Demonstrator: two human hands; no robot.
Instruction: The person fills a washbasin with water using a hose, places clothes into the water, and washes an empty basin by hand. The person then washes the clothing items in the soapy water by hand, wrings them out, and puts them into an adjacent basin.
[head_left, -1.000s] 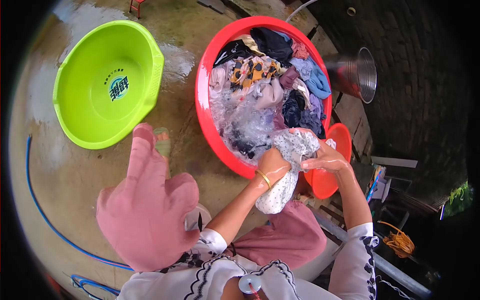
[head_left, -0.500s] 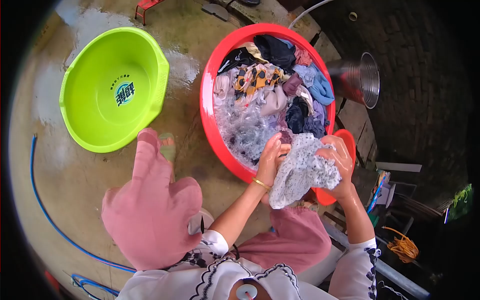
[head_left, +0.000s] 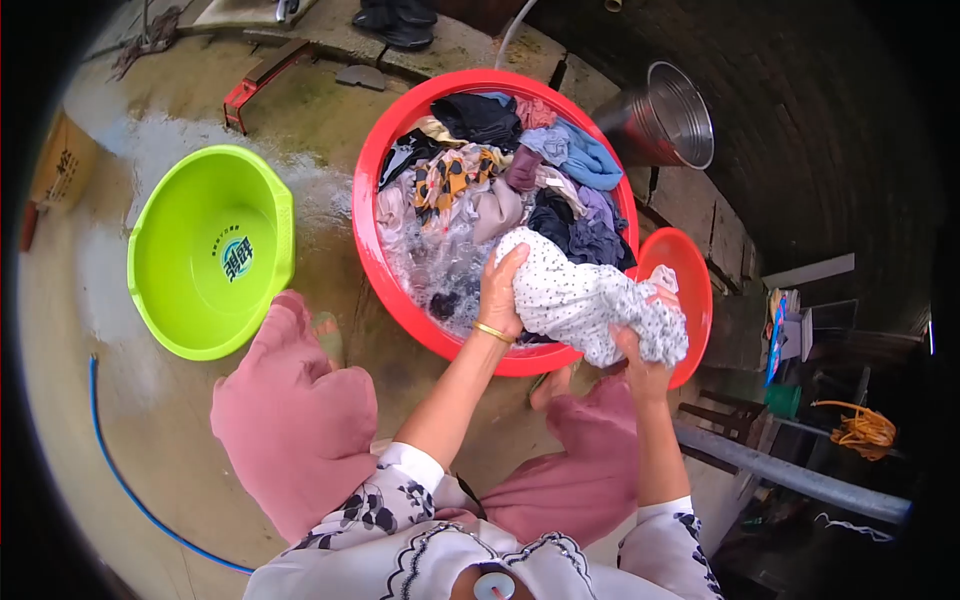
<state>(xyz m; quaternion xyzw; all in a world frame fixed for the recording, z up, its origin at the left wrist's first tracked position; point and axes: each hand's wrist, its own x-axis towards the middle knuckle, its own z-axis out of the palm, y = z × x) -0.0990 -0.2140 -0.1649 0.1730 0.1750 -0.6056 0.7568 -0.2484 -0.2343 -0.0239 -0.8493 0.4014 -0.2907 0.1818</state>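
Note:
A wet white garment with small dark dots [head_left: 575, 300] stretches between my hands, above the near right rim of a big red washtub [head_left: 371, 235]. My left hand [head_left: 499, 297] is closed on its left end, the fingers partly hidden behind the fabric. At the bunched right end, my right hand [head_left: 645, 352] grips the cloth, which covers part of the fingers. Inside the tub, sudsy water [head_left: 435, 265] surrounds a heap of clothes, among them a yellow piece with black spots [head_left: 445, 185] and a blue one [head_left: 592, 158].
A lime-green basin [head_left: 165, 275] stands on the wet floor at left. Partly behind the tub is a smaller red basin [head_left: 690, 300]. A metal bucket [head_left: 680, 115] lies tilted at upper right. A blue hose [head_left: 120, 475] runs along the left; a red-legged stool [head_left: 262, 85] is at the back.
The dotted garment has gone from a crumpled bunch to stretched sideways. My left hand has moved up and left to its end; my right hand is lower. The whole view has shifted.

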